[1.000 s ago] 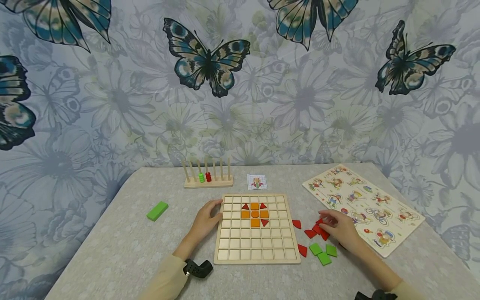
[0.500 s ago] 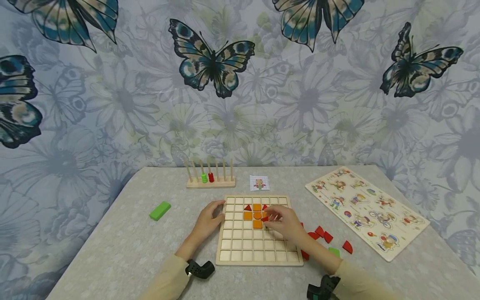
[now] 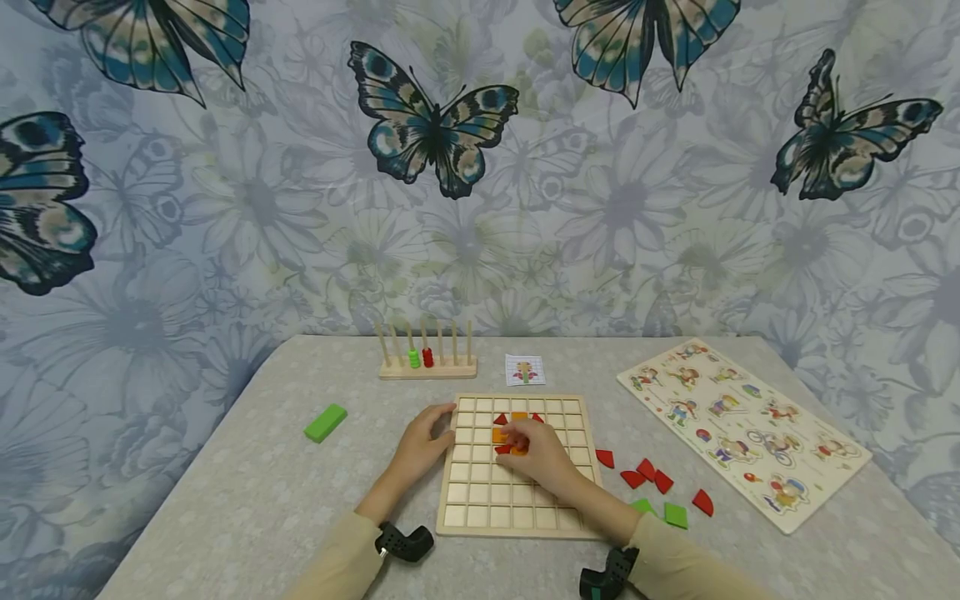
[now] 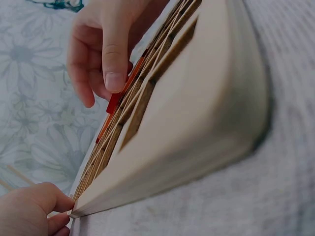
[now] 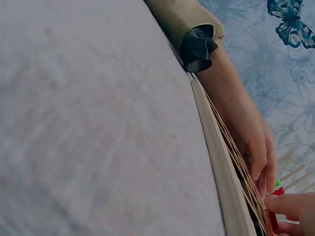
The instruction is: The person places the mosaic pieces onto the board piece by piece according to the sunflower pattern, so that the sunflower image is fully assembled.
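Here the person's right hand (image 3: 538, 460) is lying over the middle of the wooden grid board (image 3: 480, 508), its fingers bent down onto a red triangle piece (image 3: 503, 449) at the lower left corner of the orange and red pattern (image 3: 501, 433); in the left wrist view the fingertips (image 4: 114, 81) are pressing on the red piece's edge in its cell, so this grip is closed on the piece. The left hand (image 3: 422, 447) is resting against the board's left edge, fingers curled over the rim and steadying it, so that grip is clamped on the board. The board is lying flat on the grey bench (image 3: 225, 500), just in front of the person.

To the right of the board, loose red pieces (image 3: 647, 475) and green square pieces (image 3: 675, 515) are lying scattered on the bench, near each other and apart from the board. Farther right a picture puzzle board (image 3: 795, 500) is lying at an angle. Behind the grid board a small pattern card (image 3: 525, 370) is lying flat, and to its left a peg stand (image 3: 427, 368) is carrying a green and a red ring. A green block (image 3: 326, 422) is lying alone, well to the left of the board. Butterfly wallpaper (image 3: 432, 117) is covering the wall behind
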Demonstrator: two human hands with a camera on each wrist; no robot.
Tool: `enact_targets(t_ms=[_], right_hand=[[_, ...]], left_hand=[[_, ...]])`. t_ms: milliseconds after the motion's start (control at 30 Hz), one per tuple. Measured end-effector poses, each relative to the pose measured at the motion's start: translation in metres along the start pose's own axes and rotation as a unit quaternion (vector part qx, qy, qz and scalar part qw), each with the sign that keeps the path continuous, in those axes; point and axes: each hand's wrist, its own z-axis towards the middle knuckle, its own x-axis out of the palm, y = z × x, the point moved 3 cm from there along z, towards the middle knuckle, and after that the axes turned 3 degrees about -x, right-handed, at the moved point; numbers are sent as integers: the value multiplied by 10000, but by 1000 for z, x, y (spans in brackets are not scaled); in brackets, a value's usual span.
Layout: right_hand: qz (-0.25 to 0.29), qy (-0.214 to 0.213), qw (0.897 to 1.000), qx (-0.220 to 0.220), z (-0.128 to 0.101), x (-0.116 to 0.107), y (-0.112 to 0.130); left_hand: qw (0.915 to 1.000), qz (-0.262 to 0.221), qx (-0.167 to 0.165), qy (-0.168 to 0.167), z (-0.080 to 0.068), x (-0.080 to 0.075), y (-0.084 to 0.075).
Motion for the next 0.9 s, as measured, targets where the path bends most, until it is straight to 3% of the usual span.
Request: enact_targets(t_ms=[633,900], right_hand=[[-369,-133,9987,-312,-5,1,-1],[-289,-136,9984,-469,-5,3,-6]], left_hand=[[9999,27,126,-65,-3,0,-2],[9996,96,267,-92,-3,1,0]])
